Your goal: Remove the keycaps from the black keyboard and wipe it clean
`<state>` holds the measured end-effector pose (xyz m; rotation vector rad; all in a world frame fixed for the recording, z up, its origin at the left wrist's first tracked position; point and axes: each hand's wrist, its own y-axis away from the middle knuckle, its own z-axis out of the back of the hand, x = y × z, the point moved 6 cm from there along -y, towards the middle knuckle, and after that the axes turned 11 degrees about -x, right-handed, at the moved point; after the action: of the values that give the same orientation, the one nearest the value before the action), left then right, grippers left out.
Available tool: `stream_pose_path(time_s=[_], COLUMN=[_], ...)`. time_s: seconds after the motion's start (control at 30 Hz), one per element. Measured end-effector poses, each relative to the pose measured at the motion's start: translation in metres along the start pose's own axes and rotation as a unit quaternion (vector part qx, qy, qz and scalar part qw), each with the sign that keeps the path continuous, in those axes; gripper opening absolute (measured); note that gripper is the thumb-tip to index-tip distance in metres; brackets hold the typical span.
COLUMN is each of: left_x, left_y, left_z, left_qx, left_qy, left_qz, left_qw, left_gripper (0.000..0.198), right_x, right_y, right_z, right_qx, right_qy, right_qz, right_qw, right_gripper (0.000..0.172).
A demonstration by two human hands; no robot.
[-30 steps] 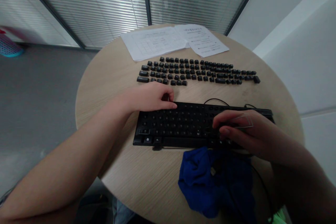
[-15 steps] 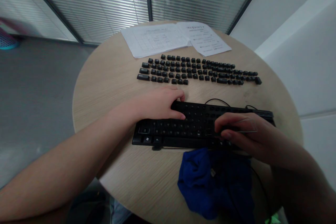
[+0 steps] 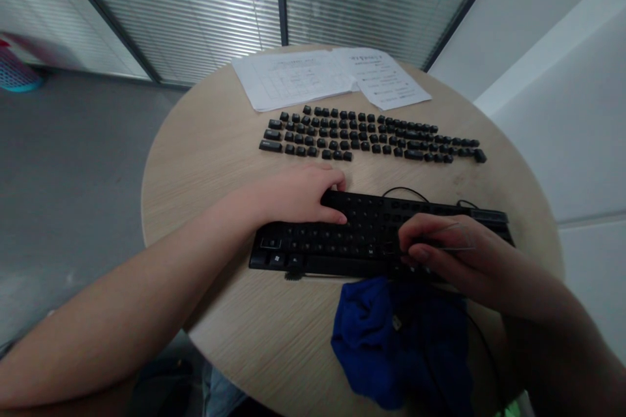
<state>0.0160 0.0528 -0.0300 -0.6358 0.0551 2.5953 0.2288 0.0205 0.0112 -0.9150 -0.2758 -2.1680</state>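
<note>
Round pale-wood table [image 3: 180, 163]; spread left hand [image 3: 306, 197] rests on a long black plastic keyboard [image 3: 337, 234], which, weakly held, might slide beneath the thin wire tool [image 3: 460, 249] the right hand [image 3: 440, 254] pinches.

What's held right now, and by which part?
Right hand holds a thin wire tool, seemingly mid-length; fingers hide the exact spot. Left hand touches the keyboard near its far edge; grip unclear.
</note>
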Motion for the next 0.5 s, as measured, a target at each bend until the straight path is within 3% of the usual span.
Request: stream_pose_path(time_s=[0.17,0.5], left_x=[-0.0014,-0.001], left_y=[0.001,0.0006], left_z=[0.0009,-0.0002], left_qx=[0.005,0.004], left_qy=[-0.002,-0.002], left_qz=[0.005,0.005], left_qw=[1.0,1.0], left_gripper=[0.04,0.04], right_x=[-0.0016,0.0081], right_y=[-0.0003,-0.0009], right_z=[-0.0002,-0.0067], right_qx=[0.002,-0.011], right_qy=[-0.002,0.032], right_qz=[-0.014,0.023], right_qw=[1.0,0.999], right_gripper=[0.025,0.02])
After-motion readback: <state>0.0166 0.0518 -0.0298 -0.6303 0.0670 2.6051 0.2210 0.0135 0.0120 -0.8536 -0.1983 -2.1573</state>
